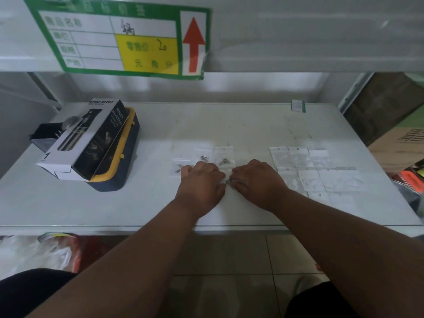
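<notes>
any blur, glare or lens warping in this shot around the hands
Head view: wide-angle distortion splays the shelf and tilts the sign; light is dim and soft, with faint shadows under the left hand and right hand; the bag between them is smeared, and the clear bags to the right wash out.

Shelf [229,125] white, matt, scuffed. Plastic bags [321,177] at 3 o'clock clear, glossy, crinkled. Clips [223,161] shiny metal. Box [91,143] at 9 o'clock glossy cardboard; tray [132,143] under it smooth plastic.
</notes>
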